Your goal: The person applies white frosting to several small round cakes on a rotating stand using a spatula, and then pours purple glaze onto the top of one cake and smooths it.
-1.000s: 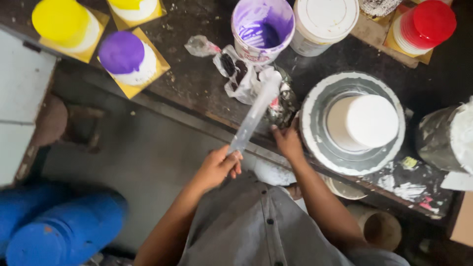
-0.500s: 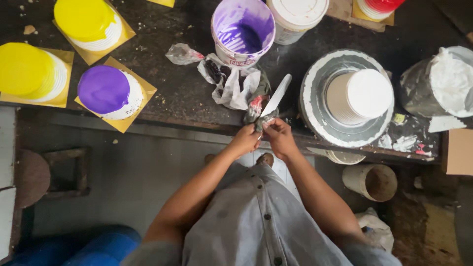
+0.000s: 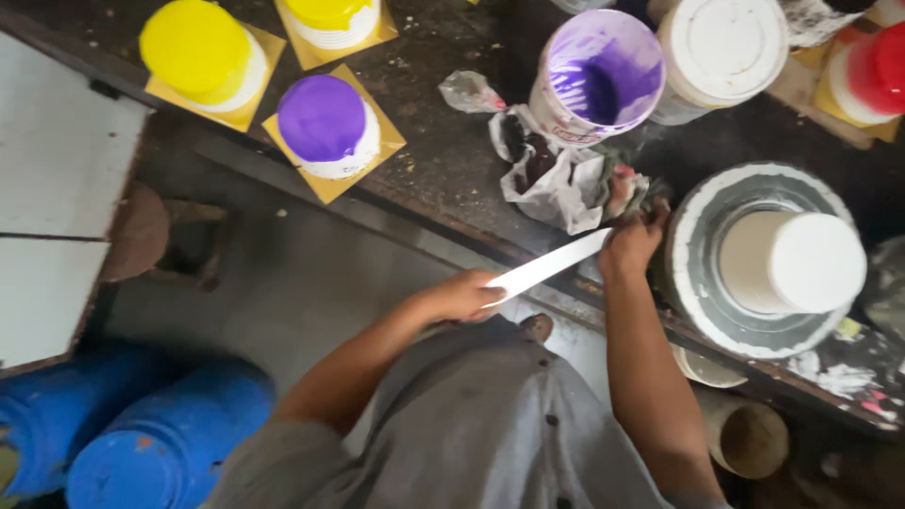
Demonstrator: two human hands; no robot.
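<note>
Setting: a workshop with a grey concrete floor; a dark, paint-crusted counter (image 3: 443,179) runs diagonally across the view.

Nearest: blue plastic drums (image 3: 141,443) on the floor, matt and scuffed.

Left hand (image 3: 462,297): closed round the lower end of a flat white blade (image 3: 551,266).

Blade: long, thin, smooth; it looks stiff, light and possibly slick with paint. Best held by the bare end.

Right hand (image 3: 630,247): clamped on a stained rag (image 3: 630,190) at the blade's far end, by the counter edge. The hands are apart.

Beyond:
- Crumpled plastic wrap (image 3: 551,179), soft and limp.
- A white tub inverted in a grey-ringed pan (image 3: 790,264).
- An open purple-smeared bucket (image 3: 599,80).
- Purple-lidded (image 3: 325,123) and yellow-lidded (image 3: 200,52) tubs on yellow cards.
</note>
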